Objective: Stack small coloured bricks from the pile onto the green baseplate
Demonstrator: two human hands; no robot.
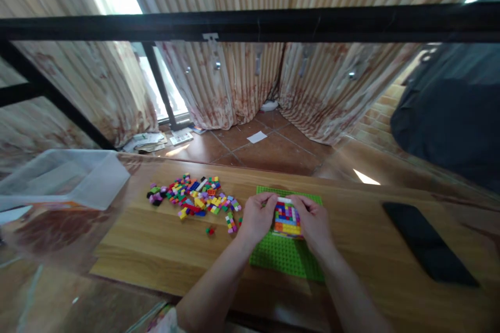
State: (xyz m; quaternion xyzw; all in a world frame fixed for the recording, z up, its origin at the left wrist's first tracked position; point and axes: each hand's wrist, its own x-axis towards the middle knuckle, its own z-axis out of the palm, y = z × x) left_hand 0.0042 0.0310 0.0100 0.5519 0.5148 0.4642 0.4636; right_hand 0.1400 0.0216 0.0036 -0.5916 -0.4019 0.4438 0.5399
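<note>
A green studded baseplate (287, 260) lies on the wooden table in front of me. On it stands a block of many-coloured toy bricks (288, 218), with yellow and orange rows nearest me and a white row at the far edge. My left hand (258, 213) grips the block's left side, fingers curled at its far left corner. On the opposite side my right hand (313, 217) has its fingers bent around the far right corner. Both sets of fingertips nearly meet at the white row. Whether they pinch a separate small brick there is too small to tell.
Loose toy bricks (195, 195) lie in a spread pile left of the baseplate. A clear plastic bin (99, 179) stands at the far left. At the right lies a flat black object (429, 242). A dark metal bar (250, 26) crosses beyond the table, before striped curtains (234, 83).
</note>
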